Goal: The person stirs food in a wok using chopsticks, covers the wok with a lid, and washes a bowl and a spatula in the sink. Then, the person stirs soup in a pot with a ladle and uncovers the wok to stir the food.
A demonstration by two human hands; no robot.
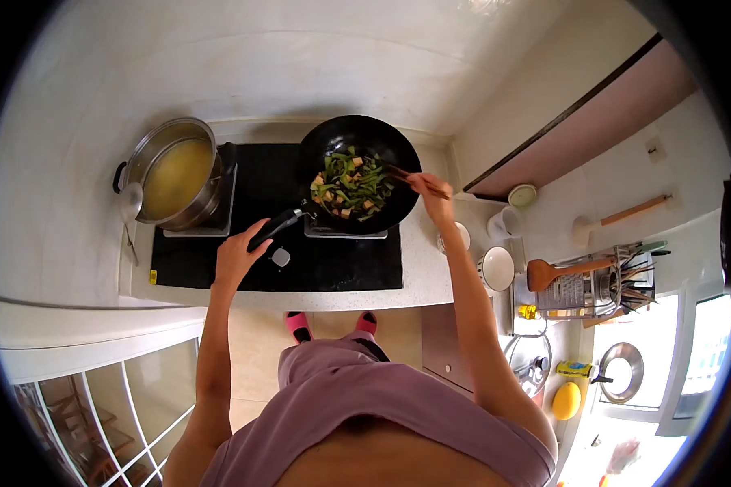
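Observation:
A black wok point(359, 131) sits on the right side of the black cooktop point(341, 268), with chopped green vegetables and pale brown cubes point(351, 185) in it. My left hand point(240, 253) is wrapped round the wok's black handle point(276, 229), which points down and left. At the wok's right rim, my right hand point(432, 195) grips a brown wooden utensil point(398, 174). The utensil's far end reaches into the vegetables; its exact shape is hard to make out.
A steel pot point(211, 188) of yellowish liquid stands at left, with a ladle point(131, 201) by its rim. Bowls point(496, 268) and a white cup point(505, 223) are to the right. Beyond them stands a utensil rack point(601, 284) with a wooden spatula point(542, 276).

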